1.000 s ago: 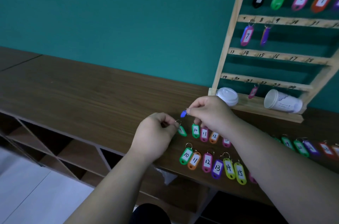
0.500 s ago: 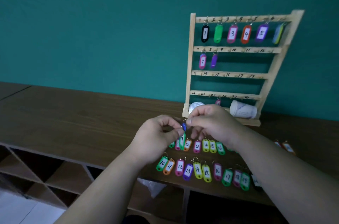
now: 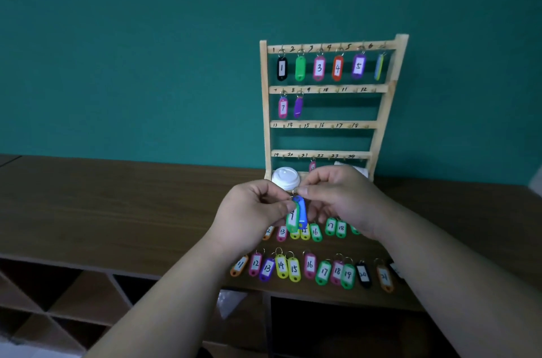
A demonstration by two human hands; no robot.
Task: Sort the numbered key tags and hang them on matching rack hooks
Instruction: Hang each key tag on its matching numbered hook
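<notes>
A wooden rack (image 3: pixel 381 111) with numbered hooks leans against the teal wall. Tags 1 to 5, a sixth seen edge-on, 7 and a purple one hang on its top two rows; a pink tag (image 3: pixel 312 166) hangs on the bottom row. Between my hands dangle a green tag (image 3: pixel 291 219) and a blue tag (image 3: pixel 302 212), close together. My left hand (image 3: pixel 252 217) pinches the green tag at its top. My right hand (image 3: pixel 340 199) pinches the ring above the blue tag. Two rows of numbered tags (image 3: pixel 311 268) lie on the wooden counter (image 3: pixel 117 205) below my hands.
A white lidded cup (image 3: pixel 286 177) lies at the rack's foot, and a second white cup (image 3: pixel 362 171) shows behind my right hand. Open cubby shelves (image 3: pixel 73 299) run under the counter's front edge. Crumpled clear plastic (image 3: pixel 231 300) sits in one cubby.
Both hands rose off the counter with the green and blue tags, which now hang upright between them. The view tilted up, so the whole rack shows.
</notes>
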